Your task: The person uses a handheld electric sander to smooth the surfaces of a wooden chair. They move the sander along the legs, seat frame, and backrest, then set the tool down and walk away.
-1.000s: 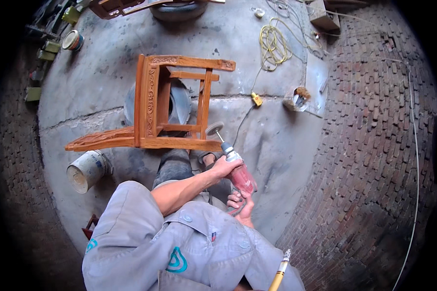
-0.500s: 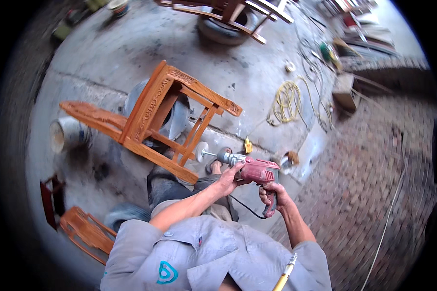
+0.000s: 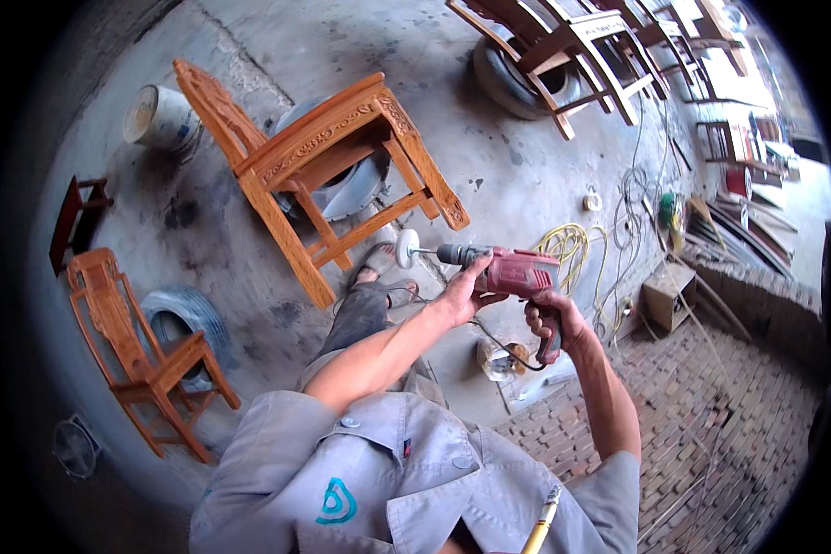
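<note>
A red and black electric drill (image 3: 519, 274) is held level between both my hands, its chuck toward the left. My left hand (image 3: 468, 291) supports the front of its body, while my right hand (image 3: 558, 317) wraps round the rear handle. From the chuck sticks a thin shaft with a round white polishing pad (image 3: 407, 248). Just left of the pad, apart from it, a carved orange-brown wooden chair (image 3: 328, 138) lies tipped over on a tire (image 3: 358, 189). Its legs point toward me. Whether my finger presses the trigger cannot be seen.
A white bucket (image 3: 160, 116) lies beyond the chair. Another wooden chair (image 3: 143, 360) stands at left by a second tire (image 3: 186, 323). Coiled yellow cord (image 3: 566, 245) and tangled cables lie at right, near brick paving (image 3: 674, 406). More chairs (image 3: 563, 46) rest at the far right.
The view has turned, so the chair appears higher and rotated, and more chairs show at left and far right. Both hands keep hold of the drill; its pad now appears nearer the chair's leg end.
</note>
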The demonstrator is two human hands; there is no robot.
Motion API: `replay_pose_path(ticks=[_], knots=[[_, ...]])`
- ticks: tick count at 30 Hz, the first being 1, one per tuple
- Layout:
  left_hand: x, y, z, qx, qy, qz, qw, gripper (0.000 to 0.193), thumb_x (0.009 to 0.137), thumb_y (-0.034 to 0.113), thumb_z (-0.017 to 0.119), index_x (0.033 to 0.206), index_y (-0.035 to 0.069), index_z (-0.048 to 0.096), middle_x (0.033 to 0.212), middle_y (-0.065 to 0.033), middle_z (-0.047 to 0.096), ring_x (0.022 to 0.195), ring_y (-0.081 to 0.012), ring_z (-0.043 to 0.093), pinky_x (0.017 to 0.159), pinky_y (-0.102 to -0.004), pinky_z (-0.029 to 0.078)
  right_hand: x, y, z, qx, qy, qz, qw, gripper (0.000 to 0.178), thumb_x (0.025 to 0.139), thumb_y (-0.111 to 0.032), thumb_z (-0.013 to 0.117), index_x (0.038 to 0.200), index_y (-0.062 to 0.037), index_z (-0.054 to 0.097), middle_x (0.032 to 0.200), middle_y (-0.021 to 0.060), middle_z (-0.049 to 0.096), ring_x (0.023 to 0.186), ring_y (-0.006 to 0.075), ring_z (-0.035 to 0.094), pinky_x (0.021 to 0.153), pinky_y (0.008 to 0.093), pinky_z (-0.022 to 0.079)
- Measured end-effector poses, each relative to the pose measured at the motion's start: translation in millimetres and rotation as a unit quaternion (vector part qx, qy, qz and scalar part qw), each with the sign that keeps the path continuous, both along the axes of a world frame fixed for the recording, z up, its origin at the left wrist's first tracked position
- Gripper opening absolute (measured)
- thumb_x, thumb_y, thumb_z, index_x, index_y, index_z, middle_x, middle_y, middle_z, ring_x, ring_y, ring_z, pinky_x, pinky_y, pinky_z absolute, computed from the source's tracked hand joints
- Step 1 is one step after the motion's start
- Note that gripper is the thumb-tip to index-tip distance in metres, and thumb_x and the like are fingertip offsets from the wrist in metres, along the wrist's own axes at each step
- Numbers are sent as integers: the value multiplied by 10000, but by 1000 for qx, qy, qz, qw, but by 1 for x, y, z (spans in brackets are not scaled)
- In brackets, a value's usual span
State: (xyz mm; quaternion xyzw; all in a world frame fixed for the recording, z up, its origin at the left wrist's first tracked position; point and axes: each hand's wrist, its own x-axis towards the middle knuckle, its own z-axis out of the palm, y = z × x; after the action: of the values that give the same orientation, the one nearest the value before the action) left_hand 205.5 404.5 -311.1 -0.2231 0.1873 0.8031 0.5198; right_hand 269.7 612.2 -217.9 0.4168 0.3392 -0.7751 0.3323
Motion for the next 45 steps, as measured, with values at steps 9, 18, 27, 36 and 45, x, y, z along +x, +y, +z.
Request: replay_pose_path(ticks=[9, 18, 27, 36, 45], knots=[[-66, 46, -18, 39, -5, 109, 993, 516, 866, 535, 659, 1292, 266, 548, 1255, -1, 607, 1170, -183, 562, 988, -430, 468, -123, 42, 5, 42, 13, 142, 989, 243, 883, -238, 567, 1027, -42, 555, 742, 46, 559, 588, 114, 527, 403, 208, 386], [-108, 67, -29, -14, -77, 167, 983, 506, 865, 524, 675, 1257, 219, 575, 1196, -23, 630, 1120, -203, 591, 935, -421, 509, -191, 65, -18, 5, -46, 179, 983, 295, 872, -251, 583, 1074, -37, 567, 749, 38, 535, 602, 123, 498, 416, 211, 368], [-147, 85, -25, -42, -39, 215, 975, 511, 880, 523, 649, 1274, 209, 564, 1201, -18, 625, 1095, -190, 603, 896, -411, 532, -234, 86, -29, -28, -39, 189, 981, 294, 884, -254, 580, 1085, -42, 550, 762, 40, 519, 600, 126, 480, 410, 219, 363], [-118, 135, -24, -97, -63, 278, 954, 392, 903, 448, 642, 1209, 205, 610, 1106, -12, 659, 977, -180, 651, 795, -395, 570, -238, 136, -43, -62, -56, 259, 962, 285, 871, -249, 591, 1072, -58, 527, 744, 32, 504, 588, 113, 463, 410, 215, 380], [-84, 176, -27, -182, -53, 293, 937, 394, 913, 463, 604, 1216, 211, 601, 1217, -2, 600, 1104, -167, 576, 828, -388, 522, -219, 178, -80, -108, -63, 293, 948, 300, 850, -244, 615, 1065, -53, 530, 747, 31, 525, 591, 110, 473, 401, 212, 377]])
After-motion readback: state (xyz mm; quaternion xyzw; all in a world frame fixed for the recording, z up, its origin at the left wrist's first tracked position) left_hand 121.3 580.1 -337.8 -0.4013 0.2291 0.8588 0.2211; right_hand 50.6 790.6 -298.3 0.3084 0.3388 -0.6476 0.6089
